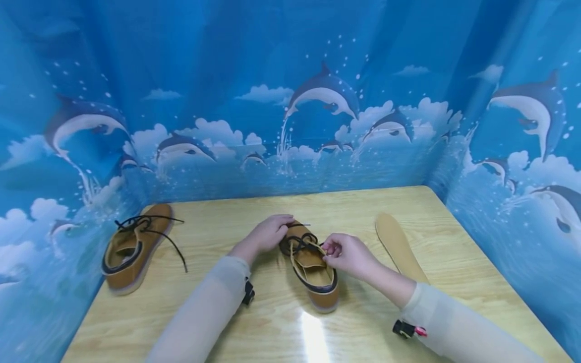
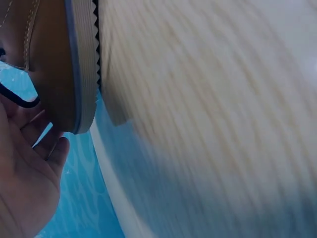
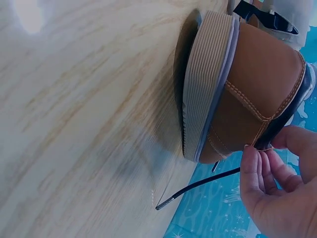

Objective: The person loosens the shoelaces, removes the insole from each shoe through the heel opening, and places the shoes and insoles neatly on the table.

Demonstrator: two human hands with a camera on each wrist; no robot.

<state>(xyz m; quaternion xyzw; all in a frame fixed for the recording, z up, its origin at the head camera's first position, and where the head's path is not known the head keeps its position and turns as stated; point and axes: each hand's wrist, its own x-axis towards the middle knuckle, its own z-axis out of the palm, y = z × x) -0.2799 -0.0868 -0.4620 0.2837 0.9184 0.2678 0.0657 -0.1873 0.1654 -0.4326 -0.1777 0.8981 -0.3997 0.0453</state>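
A brown lace-up shoe [image 1: 323, 295] with a dark collar stands on the table, toe pointing away, its black lace [image 1: 303, 243] looped over the front. At its toe, my left hand [image 1: 268, 233] rests against the left side. The left wrist view shows loosely bent fingers [image 2: 47, 141] just beyond the toe end; part of that hand is out of frame. My right hand [image 1: 347, 254] pinches the edge of the shoe's upper by the lacing, on the right side. Seen from the right wrist, thumb and fingertips meet at that edge, and a black lace end [image 3: 198, 184] hangs beside them.
A second brown shoe [image 1: 129, 275] with loose black laces lies at the table's left edge. To the right is a tan insole [image 1: 399, 247], partly behind my right forearm. A blue dolphin-print curtain [image 1: 254, 65] surrounds the wooden table [image 1: 218, 217] at the back and sides.
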